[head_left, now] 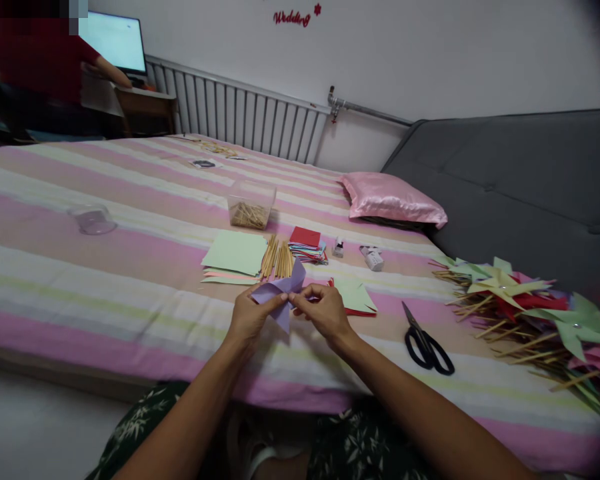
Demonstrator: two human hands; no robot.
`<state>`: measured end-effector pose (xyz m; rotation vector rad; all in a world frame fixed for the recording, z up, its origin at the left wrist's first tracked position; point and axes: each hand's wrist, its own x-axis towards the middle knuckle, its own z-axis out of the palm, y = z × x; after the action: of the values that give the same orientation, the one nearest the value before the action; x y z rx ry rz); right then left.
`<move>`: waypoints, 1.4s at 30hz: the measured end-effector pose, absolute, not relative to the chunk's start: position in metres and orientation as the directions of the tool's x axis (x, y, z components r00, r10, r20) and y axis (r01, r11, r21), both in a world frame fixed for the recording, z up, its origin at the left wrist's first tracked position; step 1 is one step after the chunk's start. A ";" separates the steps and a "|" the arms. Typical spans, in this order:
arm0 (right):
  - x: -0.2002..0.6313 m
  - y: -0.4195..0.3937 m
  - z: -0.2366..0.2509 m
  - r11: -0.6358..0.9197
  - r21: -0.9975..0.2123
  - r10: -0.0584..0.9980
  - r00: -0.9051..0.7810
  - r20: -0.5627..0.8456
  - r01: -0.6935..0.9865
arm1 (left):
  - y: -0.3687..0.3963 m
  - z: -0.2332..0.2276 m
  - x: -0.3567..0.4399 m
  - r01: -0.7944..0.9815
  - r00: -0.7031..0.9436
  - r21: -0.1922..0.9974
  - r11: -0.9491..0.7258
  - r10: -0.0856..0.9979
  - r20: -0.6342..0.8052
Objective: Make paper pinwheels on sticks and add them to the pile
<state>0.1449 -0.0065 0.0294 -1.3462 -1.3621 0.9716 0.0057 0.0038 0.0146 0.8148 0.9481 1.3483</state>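
My left hand (247, 317) and my right hand (330, 312) pinch a purple paper pinwheel (281, 285), thumbs and fingers clamped on its folds near the middle, just on my side of the sticks (278, 259). Green paper (236, 253) lies left of the sticks, red paper (305, 237) right, scissors (422, 344) farther right and nearer me.

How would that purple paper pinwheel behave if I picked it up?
The purple paper pinwheel is probably very light, since it looks like thin folded paper. Its pointed blades would likely bend easily, as they stick out unsupported. It might spring open if released, since the left hand and right hand pinch its folds.
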 end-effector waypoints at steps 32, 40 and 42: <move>0.150 -0.004 0.039 -0.070 -0.993 0.995 0.067 -0.077 -0.094 | -0.002 0.021 0.007 -0.445 0.050 0.882 0.155 0.988 -0.148; 0.161 0.001 0.039 -0.101 -0.995 0.995 -0.009 -0.101 0.009 | 0.003 0.027 -0.009 -0.305 0.211 0.918 0.254 0.958 -0.194; 0.162 0.000 0.040 -0.082 -0.994 0.996 -0.017 -0.083 0.072 | 0.003 0.028 -0.010 -0.256 0.233 0.929 0.267 0.950 -0.209</move>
<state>0.1616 -0.0003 0.0404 -1.3140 -1.2366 1.2502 -0.0103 0.0032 0.0282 0.9149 0.9618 1.0107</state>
